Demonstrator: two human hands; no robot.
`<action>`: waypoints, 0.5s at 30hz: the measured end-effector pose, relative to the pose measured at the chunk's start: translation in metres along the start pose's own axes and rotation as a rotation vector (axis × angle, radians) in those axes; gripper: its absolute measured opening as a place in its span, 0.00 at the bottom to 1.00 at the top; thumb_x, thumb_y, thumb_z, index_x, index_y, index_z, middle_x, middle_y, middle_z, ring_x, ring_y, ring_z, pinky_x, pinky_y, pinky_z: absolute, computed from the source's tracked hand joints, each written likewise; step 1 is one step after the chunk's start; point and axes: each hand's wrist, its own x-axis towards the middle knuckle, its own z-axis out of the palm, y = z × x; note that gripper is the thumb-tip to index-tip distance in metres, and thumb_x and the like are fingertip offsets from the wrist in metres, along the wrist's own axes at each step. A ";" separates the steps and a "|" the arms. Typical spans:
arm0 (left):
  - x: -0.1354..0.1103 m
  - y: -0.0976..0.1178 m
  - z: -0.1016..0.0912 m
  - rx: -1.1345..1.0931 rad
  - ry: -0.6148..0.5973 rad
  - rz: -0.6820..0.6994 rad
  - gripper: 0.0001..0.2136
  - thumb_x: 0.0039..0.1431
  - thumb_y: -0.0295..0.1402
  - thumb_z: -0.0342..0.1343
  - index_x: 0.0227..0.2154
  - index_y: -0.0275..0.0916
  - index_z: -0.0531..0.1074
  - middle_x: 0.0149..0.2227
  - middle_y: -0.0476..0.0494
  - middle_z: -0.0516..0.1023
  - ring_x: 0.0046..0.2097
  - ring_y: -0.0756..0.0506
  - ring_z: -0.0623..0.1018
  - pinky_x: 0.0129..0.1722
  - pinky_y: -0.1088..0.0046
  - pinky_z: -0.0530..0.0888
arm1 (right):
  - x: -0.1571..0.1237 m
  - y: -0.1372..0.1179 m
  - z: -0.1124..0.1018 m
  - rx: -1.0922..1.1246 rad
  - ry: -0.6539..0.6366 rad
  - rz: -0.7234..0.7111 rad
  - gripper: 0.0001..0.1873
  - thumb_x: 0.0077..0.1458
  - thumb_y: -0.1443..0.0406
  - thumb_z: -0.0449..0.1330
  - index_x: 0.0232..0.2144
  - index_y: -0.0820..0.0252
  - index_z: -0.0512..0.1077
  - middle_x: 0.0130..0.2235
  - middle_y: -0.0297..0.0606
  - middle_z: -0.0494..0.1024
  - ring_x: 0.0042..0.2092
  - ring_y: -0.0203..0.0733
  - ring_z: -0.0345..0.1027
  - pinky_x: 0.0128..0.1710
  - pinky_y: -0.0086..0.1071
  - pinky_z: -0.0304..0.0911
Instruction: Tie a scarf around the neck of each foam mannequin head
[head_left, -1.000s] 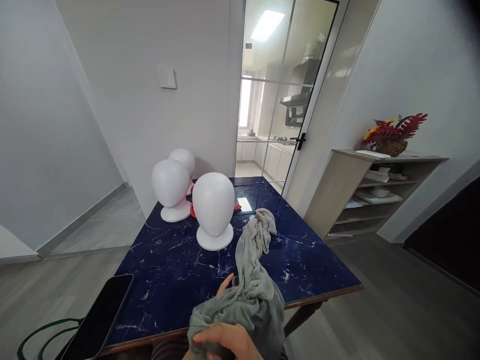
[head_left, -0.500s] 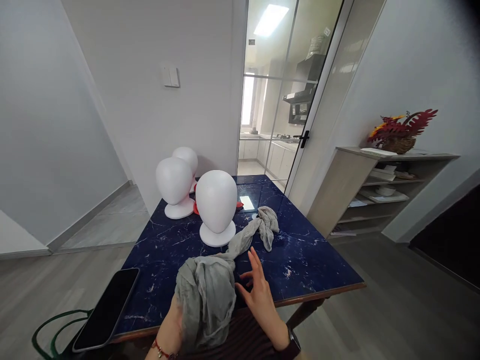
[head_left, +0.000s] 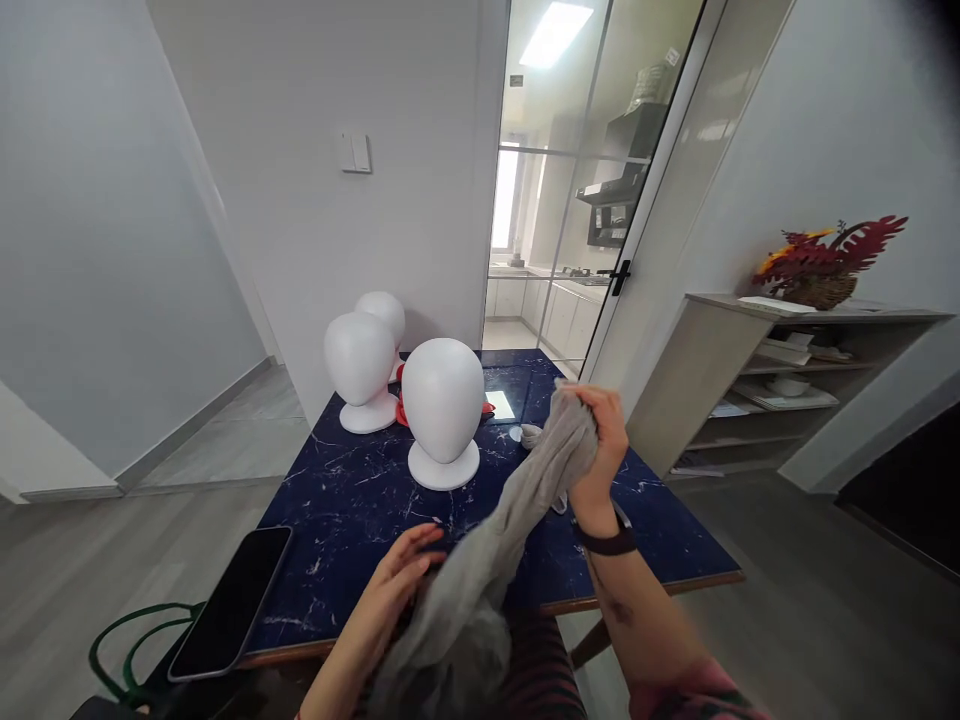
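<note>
A long grey scarf [head_left: 491,545] runs slantwise from over the table down towards my lap, its lower end blurred by motion. My right hand [head_left: 600,430] grips the upper part in a fist, raised above the right half of the table. Close to the scarf's lower stretch, my left hand [head_left: 401,575] has its fingers loosely spread and bent, with nothing in it. Just beyond stands a white foam head [head_left: 444,400] on a round base. Part of the scarf's far end [head_left: 531,436] lies on the table behind my right hand.
Two more white heads, one nearer [head_left: 360,358] and one behind it [head_left: 384,312], stand at the back left, with something red [head_left: 402,408] near them. A phone [head_left: 232,600] lies at the left edge of the blue marbled table [head_left: 322,520]. A shelf [head_left: 720,370] stands right.
My right hand has closed on the scarf and lifted it up and to the right, stretching it out. The bundled scarf has come off my left hand, which is now bare.
</note>
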 end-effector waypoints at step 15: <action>-0.021 -0.014 0.051 -0.061 -0.724 -0.282 0.15 0.41 0.43 0.65 0.28 0.37 0.77 0.16 0.51 0.68 0.17 0.53 0.66 0.16 0.78 0.60 | 0.126 0.059 0.012 -0.050 0.021 0.046 0.12 0.58 0.66 0.45 0.35 0.65 0.67 0.37 0.40 0.70 0.42 0.38 0.65 0.46 0.38 0.59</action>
